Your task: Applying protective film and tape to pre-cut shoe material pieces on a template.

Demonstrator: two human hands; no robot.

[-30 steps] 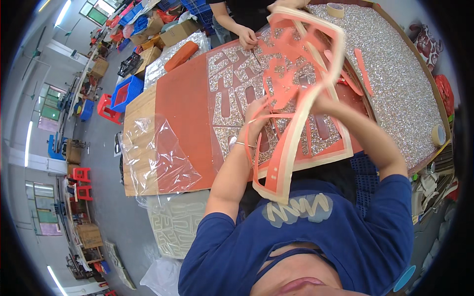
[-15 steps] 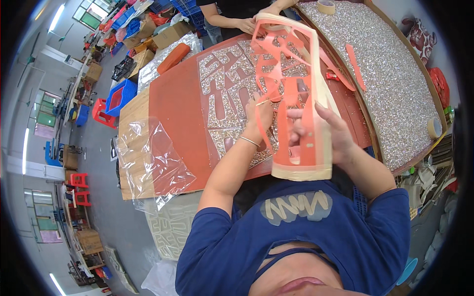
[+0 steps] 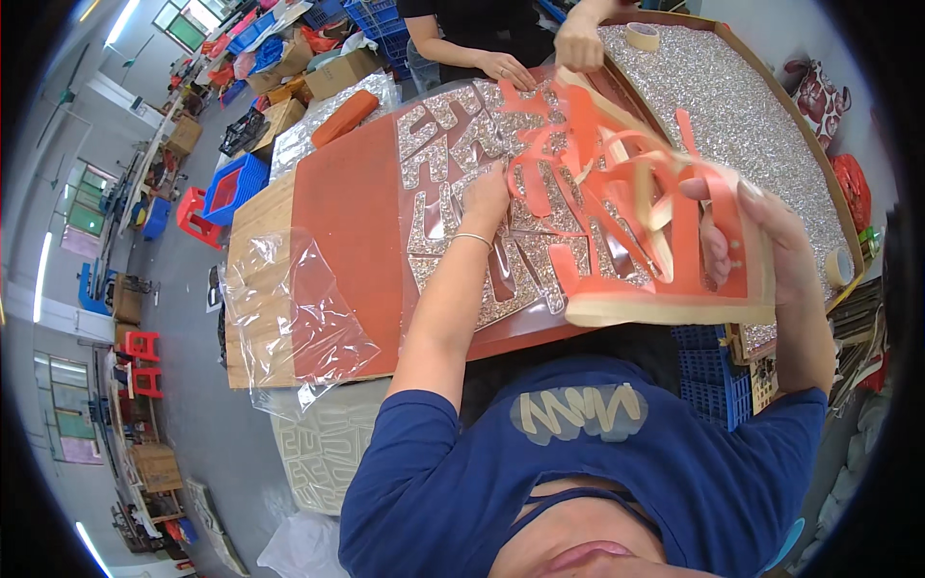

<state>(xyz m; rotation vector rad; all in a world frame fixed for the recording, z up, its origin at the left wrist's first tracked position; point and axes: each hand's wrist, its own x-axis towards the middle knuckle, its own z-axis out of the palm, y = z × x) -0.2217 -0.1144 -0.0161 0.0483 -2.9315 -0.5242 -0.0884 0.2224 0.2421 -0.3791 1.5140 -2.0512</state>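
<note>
My right hand grips the cream-bordered edge of a cut-out orange sheet, thumb and fingers closed round it. The orange sheet is lifted and tilted at the right, its strips twisted and dangling. Below it lies a clear sheet with glittery, letter-like shapes on a red-brown board. My left hand is down on the glittery sheet beside a loose orange strip, fingers bent together; the fingertips and anything in them are hidden. A co-worker's hand rests at the far end; their other hand is raised beside it.
A tray of loose glitter stands at the right, with tape rolls on it. Crumpled clear film covers the board's left corner. An orange block and blue crates lie further left. Another blue crate is near my right elbow.
My right hand has swung the orange sheet rightward, uncovering more glitter shapes. My left hand has moved slightly left and forward, off the dangling strip. The co-worker's far-right hand has come off the orange sheet.
</note>
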